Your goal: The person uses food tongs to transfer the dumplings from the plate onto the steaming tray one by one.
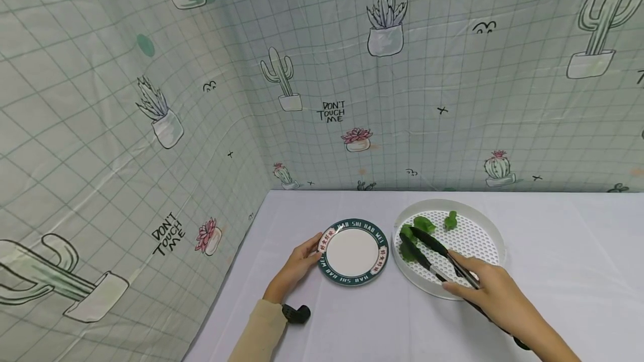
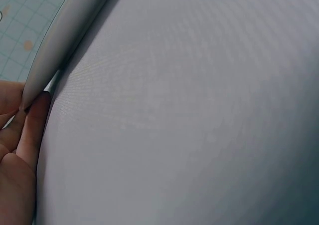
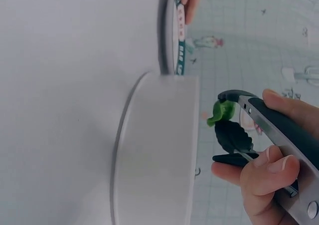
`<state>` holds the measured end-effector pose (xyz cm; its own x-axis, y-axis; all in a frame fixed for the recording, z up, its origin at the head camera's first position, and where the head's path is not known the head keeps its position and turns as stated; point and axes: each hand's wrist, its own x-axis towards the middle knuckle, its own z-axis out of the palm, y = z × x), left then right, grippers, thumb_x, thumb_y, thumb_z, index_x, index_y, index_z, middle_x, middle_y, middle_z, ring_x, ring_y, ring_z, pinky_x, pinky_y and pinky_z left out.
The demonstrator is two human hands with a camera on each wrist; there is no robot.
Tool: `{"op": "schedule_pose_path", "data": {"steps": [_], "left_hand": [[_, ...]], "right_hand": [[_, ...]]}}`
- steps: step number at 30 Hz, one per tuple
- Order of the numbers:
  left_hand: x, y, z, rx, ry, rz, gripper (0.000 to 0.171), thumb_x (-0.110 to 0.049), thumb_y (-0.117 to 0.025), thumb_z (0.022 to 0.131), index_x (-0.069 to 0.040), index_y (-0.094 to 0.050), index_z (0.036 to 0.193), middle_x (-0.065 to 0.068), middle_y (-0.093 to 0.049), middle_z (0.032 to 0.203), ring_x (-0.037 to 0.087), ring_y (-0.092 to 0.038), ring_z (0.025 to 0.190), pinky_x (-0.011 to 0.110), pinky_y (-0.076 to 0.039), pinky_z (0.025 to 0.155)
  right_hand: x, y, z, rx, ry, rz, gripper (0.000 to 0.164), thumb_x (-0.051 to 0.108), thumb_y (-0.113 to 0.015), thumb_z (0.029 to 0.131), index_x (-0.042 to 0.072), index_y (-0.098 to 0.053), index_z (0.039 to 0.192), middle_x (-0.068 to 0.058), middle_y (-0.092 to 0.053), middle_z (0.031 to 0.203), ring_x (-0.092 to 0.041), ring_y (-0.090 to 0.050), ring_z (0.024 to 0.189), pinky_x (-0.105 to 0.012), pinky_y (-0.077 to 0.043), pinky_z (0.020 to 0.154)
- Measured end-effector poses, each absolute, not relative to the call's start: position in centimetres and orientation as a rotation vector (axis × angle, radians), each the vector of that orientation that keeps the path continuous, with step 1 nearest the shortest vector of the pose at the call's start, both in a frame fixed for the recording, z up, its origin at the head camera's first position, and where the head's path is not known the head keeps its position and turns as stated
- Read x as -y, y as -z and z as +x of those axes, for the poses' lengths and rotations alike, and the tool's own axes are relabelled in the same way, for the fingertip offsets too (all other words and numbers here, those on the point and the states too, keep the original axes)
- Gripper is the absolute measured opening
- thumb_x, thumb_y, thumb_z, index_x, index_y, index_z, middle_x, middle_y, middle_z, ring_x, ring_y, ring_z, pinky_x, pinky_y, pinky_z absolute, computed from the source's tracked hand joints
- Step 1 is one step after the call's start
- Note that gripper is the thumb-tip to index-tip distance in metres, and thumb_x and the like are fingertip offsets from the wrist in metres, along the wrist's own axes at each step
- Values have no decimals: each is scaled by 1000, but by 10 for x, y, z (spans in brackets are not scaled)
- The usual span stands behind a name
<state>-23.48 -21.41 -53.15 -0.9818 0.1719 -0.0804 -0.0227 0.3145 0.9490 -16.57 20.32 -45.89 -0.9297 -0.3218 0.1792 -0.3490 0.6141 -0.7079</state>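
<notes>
My left hand (image 1: 298, 264) holds the left rim of a round plate (image 1: 352, 257) with a green patterned border, thumb on top. In the left wrist view, fingers (image 2: 35, 130) pinch the plate's edge (image 2: 65, 40) from below and above. A pair of black-tipped metal tongs (image 1: 445, 256) is gripped in my right hand (image 1: 495, 292). Their spread tips are over green leaves (image 1: 408, 250) at the left of a white perforated round tray (image 1: 495, 233). A green leaf (image 3: 223, 111) shows by the tips in the right wrist view; whether they squeeze it I cannot tell.
Plate and tray stand side by side on a white-covered table (image 1: 568, 250), a narrow gap between them. Another small leaf (image 1: 450, 220) lies toward the tray's back. Cactus-printed cloth (image 1: 427, 88) hangs behind and on the left.
</notes>
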Motion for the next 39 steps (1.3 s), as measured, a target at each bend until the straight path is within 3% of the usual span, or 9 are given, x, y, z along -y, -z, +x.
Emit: {"op": "schedule_pose_path", "data": {"steps": [4, 7, 13, 15, 18, 21, 30, 32, 39], "left_hand": [[214, 531, -235, -2422, -1737, 163, 55, -1, -52, 101, 6, -32, 152, 21, -31, 158, 37, -22, 147, 49, -18, 119], [214, 530, -235, -2413, -1744, 144, 55, -1, -52, 101, 6, -32, 152, 21, -30, 158, 36, -23, 147, 48, -20, 119], [216, 531, -235, -2430, -1726, 138, 55, -1, -52, 101, 4, -33, 152, 20, -30, 158, 35, -22, 148, 46, -19, 119], [216, 532, -235, -2437, -1722, 143, 55, 0, -52, 101, 4, -33, 152, 20, -30, 159, 34, -22, 148, 46, -18, 120], [216, 532, -235, -2438, -1721, 145, 55, -1, -52, 101, 4, -33, 152, 19, -30, 159, 34, -22, 148, 46, -17, 120], [216, 532, -235, -2437, -1725, 153, 55, -1, -52, 101, 5, -33, 152, 20, -30, 158, 35, -22, 148, 46, -17, 120], [216, 532, -234, -2427, -1732, 162, 55, -2, -53, 101, 4, -33, 152, 21, -31, 158, 36, -22, 148, 48, -17, 120], [216, 532, -233, -2420, -1732, 159, 55, -2, -53, 101, 4, -33, 152, 20, -30, 158, 36, -21, 148, 48, -17, 120], [215, 532, -235, -2421, -1740, 154, 55, -3, -53, 101, 3, -34, 152, 20, -30, 158, 36, -21, 148, 49, -16, 120]], "right_hand": [[-213, 459, -166, 2829, -1188, 541, 70, 38, -74, 90, -3, -52, 142, -28, -56, 136, -45, -53, 123, -60, -49, 89], [-222, 460, -168, 2872, -1139, 513, 72, 38, -75, 90, -4, -51, 143, -31, -55, 135, -38, -61, 105, -52, -52, 79], [-239, 460, -171, 2911, -1062, 481, 72, 37, -75, 89, -6, -50, 142, -34, -55, 133, -18, -50, 74, -40, -48, 68], [-245, 461, -171, 2914, -1048, 472, 72, 37, -75, 89, -7, -50, 141, -34, -54, 133, -22, -54, 78, -44, -50, 71], [-252, 461, -172, 2921, -1040, 461, 73, 39, -74, 90, -9, -51, 140, -35, -53, 133, -41, -63, 96, -57, -52, 79], [-257, 463, -173, 2917, -1017, 453, 73, 38, -75, 89, -11, -52, 138, -37, -54, 131, -55, -53, 116, -65, -48, 82], [-265, 466, -181, 2915, -936, 455, 72, 34, -77, 87, -16, -52, 133, -40, -57, 122, -51, -61, 100, -59, -51, 73], [-265, 466, -182, 2923, -931, 459, 73, 33, -78, 87, -18, -52, 133, -41, -57, 121, -56, -57, 108, -62, -50, 75], [-265, 468, -189, 2987, -891, 445, 77, 35, -77, 87, -20, -49, 132, -43, -54, 123, -60, -53, 110, -65, -50, 75]]}}
